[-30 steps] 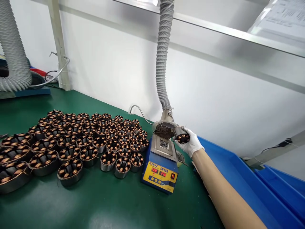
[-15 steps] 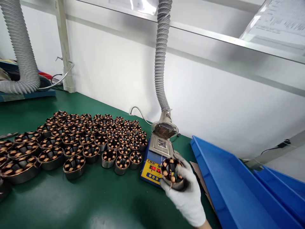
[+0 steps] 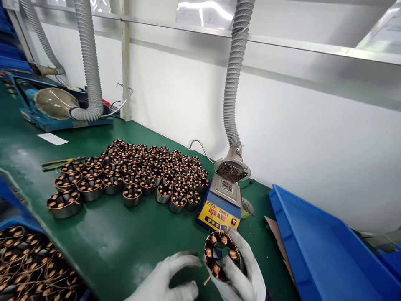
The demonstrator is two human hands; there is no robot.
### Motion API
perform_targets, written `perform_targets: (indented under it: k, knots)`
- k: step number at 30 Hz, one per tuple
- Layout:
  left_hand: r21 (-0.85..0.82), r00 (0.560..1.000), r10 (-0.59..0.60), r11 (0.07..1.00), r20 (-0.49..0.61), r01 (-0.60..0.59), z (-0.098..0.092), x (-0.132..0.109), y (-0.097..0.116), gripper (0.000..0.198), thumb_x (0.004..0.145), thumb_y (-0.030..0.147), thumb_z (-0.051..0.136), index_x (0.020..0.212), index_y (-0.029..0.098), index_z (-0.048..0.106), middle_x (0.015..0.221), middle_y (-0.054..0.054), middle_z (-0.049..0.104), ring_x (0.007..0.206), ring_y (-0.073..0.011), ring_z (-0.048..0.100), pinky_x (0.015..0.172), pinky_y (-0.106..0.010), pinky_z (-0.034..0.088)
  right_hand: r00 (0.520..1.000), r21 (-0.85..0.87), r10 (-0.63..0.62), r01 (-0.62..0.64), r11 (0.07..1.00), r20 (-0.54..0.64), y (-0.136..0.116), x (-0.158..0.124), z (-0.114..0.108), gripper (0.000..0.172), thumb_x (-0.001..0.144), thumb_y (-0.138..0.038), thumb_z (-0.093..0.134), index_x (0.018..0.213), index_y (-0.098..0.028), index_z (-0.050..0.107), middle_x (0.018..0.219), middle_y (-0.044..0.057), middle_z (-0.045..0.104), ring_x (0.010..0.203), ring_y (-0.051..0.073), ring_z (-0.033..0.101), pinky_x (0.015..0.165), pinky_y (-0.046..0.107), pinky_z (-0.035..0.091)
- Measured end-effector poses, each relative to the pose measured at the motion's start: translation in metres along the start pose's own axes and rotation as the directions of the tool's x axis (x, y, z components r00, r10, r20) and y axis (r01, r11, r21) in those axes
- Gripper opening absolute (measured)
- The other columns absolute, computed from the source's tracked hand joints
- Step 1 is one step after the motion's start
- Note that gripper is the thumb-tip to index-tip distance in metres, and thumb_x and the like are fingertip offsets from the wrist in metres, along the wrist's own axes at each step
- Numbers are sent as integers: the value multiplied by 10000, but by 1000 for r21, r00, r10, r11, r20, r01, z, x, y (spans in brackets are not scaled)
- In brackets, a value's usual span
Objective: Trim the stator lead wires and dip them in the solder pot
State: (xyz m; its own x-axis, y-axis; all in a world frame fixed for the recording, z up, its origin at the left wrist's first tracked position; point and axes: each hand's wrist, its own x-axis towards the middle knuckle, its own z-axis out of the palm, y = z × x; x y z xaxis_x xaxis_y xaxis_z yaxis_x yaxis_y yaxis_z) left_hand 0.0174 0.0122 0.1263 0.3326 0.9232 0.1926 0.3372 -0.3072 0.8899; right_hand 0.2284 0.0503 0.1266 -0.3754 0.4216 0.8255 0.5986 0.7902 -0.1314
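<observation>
My right hand [image 3: 242, 267], in a white glove, grips a motor stator [image 3: 208, 253], a dark ring with copper coils inside and thin wire ends sticking out. One finger reaches into the ring's opening. To its left, my gloved left hand [image 3: 169, 276] has thumb and fingers spread apart, with nothing between them and a small gap to the stator. Just beyond the held stator stands a blue and yellow solder pot [image 3: 219, 209] with red digits on its front. A round fume hood [image 3: 232, 169] hangs over its top plate.
Many similar stators [image 3: 131, 195] stand in rows on the green table [image 3: 125, 234]. More fill a blue bin [image 3: 21, 221] at lower left. Yellow-handled pliers [image 3: 59, 164] lie beyond them. A blue tray [image 3: 326, 246] stands at right beside cardboard [image 3: 278, 242]. A ribbed hose [image 3: 233, 83] hangs down.
My right hand has brought the stator nearer, away from the solder pot. My left hand has come into view beside it. The view has swung left, showing the bin and pliers.
</observation>
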Motion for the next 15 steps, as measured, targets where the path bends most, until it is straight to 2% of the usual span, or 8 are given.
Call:
perform_targets:
  k: [2, 4, 6, 9, 12, 13, 15]
  knots:
    - [14, 999, 51, 999, -10, -51, -1, 8, 22, 354, 710, 103, 624, 1019, 273, 652, 1260, -32, 586, 1104, -205, 580, 896, -320, 489, 998, 11, 26, -26, 1000, 55, 2, -7, -7, 712, 678, -73, 676, 1255, -422, 445, 1434, 12, 345, 1130, 324, 533, 808, 444, 562]
    - [35, 997, 65, 997, -34, -64, 2, 14, 33, 314, 693, 78, 624, 937, 270, 673, 1274, -33, 574, 1091, -205, 590, 873, -314, 507, 994, 7, 52, -53, 999, 98, 5, -15, -13, 715, 689, -91, 670, 1271, -427, 427, 1441, 11, 333, 1147, 332, 519, 819, 440, 556]
    - [-9, 998, 42, 999, -38, -42, 8, 18, 34, 238, 691, 72, 610, 853, 233, 680, 1248, -55, 592, 1071, -207, 604, 835, -300, 528, 988, -13, 66, -65, 998, 137, 9, -21, -16, 698, 690, -109, 673, 1270, -418, 434, 1444, 12, 330, 1144, 335, 522, 826, 436, 553]
    - [-203, 1000, 4, 979, -16, -8, 13, 22, 31, 116, 703, 105, 551, 690, 187, 632, 1173, -76, 623, 989, -191, 629, 738, -270, 536, 983, -38, 31, -25, 999, 182, 9, -19, -21, 679, 687, -134, 679, 1261, -413, 446, 1446, 17, 328, 1130, 329, 534, 826, 426, 550]
    - [-447, 997, -34, 892, 74, 64, 12, 26, 33, 137, 686, 208, 514, 551, 187, 502, 870, -50, 631, 720, -126, 587, 562, -212, 465, 969, -20, 18, -14, 1000, 246, 2, -2, -27, 703, 686, -126, 666, 1290, -382, 413, 1404, 66, 393, 1129, 310, 537, 858, 427, 524]
    - [-513, 991, -51, 852, 121, 107, 12, 28, 34, 157, 666, 241, 519, 529, 190, 463, 740, -21, 580, 631, -102, 527, 532, -203, 430, 954, 4, 46, -49, 999, 297, -2, 5, -30, 692, 672, -134, 670, 1279, -359, 427, 1368, 84, 435, 1114, 302, 549, 860, 413, 520]
    - [-583, 975, -83, 789, 208, 192, 12, 31, 37, 186, 626, 281, 536, 516, 191, 416, 603, 31, 449, 554, -76, 406, 531, -202, 382, 900, 46, 126, -159, 986, 417, -8, 20, -35, 655, 606, -189, 703, 1214, -305, 490, 1256, 97, 532, 1032, 276, 601, 824, 349, 531]
